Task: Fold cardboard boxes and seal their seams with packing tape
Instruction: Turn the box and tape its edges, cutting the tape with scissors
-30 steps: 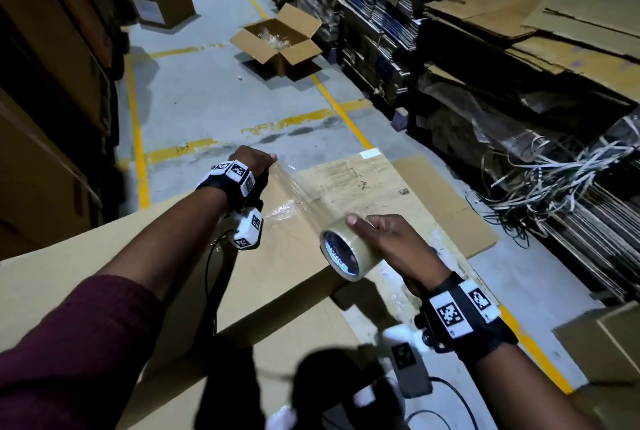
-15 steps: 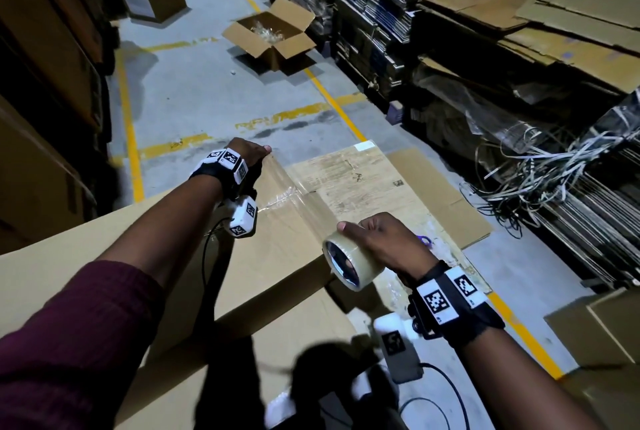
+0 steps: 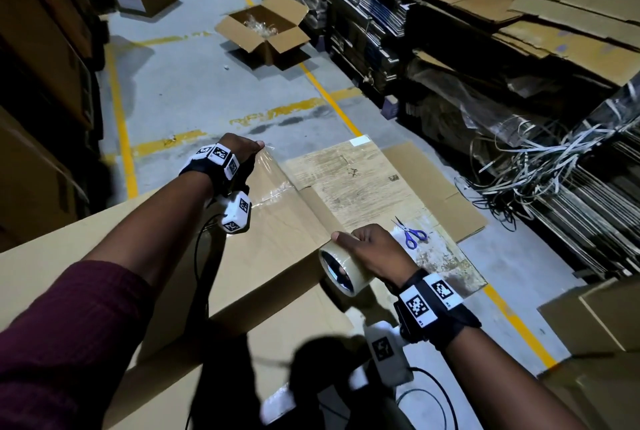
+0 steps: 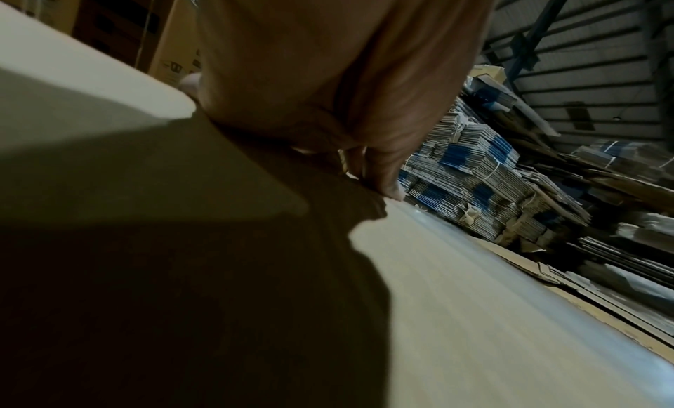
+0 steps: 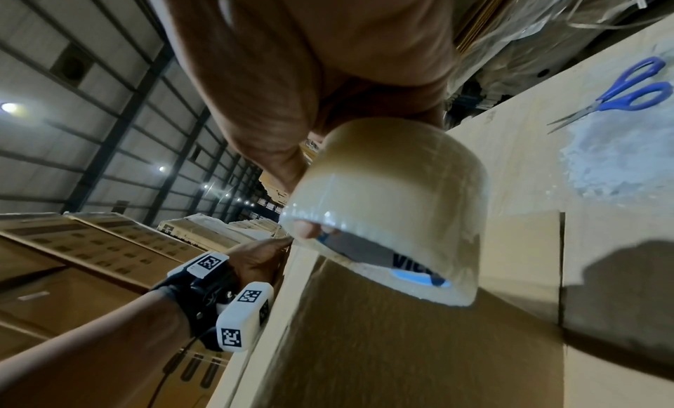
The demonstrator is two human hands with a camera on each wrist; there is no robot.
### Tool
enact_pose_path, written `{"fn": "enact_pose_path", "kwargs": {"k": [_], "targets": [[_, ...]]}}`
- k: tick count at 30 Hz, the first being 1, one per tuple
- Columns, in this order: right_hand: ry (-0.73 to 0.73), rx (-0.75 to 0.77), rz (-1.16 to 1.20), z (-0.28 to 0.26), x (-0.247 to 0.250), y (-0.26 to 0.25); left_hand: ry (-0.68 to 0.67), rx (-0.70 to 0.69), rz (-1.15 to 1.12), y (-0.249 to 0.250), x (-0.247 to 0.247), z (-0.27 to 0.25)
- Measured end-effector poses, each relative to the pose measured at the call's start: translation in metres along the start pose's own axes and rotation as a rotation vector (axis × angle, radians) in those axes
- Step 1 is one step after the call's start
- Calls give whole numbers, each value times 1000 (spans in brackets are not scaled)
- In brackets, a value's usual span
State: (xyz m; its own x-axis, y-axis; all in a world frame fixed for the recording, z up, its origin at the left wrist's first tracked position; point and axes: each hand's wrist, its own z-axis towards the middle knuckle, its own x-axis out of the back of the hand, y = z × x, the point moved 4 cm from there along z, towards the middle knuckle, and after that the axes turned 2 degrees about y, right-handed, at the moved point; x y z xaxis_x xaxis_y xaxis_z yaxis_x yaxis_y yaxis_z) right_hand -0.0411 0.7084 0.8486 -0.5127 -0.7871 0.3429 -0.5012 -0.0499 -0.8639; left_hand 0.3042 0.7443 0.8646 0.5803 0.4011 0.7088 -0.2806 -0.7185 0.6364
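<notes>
Your left hand (image 3: 242,152) pinches the tape end, your right hand (image 3: 377,253) grips the tape roll (image 3: 341,270); next, press the tape onto the box (image 3: 270,239).

Maroon sleeve (image 3: 62,336), black wrist straps (image 3: 440,322) bearing white coded marker blocks (image 3: 237,211).

Warehouse, stacked flattened cartons (image 3: 363,7), yellow floor lines (image 3: 325,90), corrugated metal walls (image 5: 73,97)

A bare strip of grey floor (image 3: 180,90) runs ahead, open for passage. An open box (image 3: 266,31) sits on it farther along. Stacked flat cardboard (image 3: 519,24) and tangled straps (image 3: 540,166) wall the right side; tall cartons (image 3: 38,59) close the left. Scissors (image 3: 410,234) lie on the worn board (image 3: 360,183), near the right hand (image 3: 375,253).
</notes>
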Motion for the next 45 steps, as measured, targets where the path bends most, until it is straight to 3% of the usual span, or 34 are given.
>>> {"fn": "enact_pose_path", "kwargs": {"k": [6,13,17,18,20,22,24,27,31,37,41,45], "targets": [[-65,-61,55,11,-8,27,-62,-33,19,5,1,-10],[-35,-42,81,6,-22,39,-81,-33,90,9,4,-20],[116,-46,-99,4,-3,24,-114,-73,49,6,7,-21],[195,9,-134,1,2,14,-116,-73,8,3,8,-20],[380,266,-136,-7,4,-16,-133,-73,-49,-4,10,-19],[431,536,-194,-9,-11,-40,-165,-75,-64,-6,11,-19],[340,576,-382,2,-37,-50,-184,-74,-84,-3,13,-21],[198,432,-616,26,-60,-53,-189,-62,-152,-8,13,-17],[128,350,-693,58,-58,-69,-164,-61,-208,-6,17,-23],[-167,308,-921,118,-59,-108,-143,-31,-297,-13,16,-17],[-276,306,-1086,168,-76,-130,-143,-23,-396,-14,13,-17],[-314,308,-1083,185,-81,-139,-205,-72,-231,-2,11,-12]]}}
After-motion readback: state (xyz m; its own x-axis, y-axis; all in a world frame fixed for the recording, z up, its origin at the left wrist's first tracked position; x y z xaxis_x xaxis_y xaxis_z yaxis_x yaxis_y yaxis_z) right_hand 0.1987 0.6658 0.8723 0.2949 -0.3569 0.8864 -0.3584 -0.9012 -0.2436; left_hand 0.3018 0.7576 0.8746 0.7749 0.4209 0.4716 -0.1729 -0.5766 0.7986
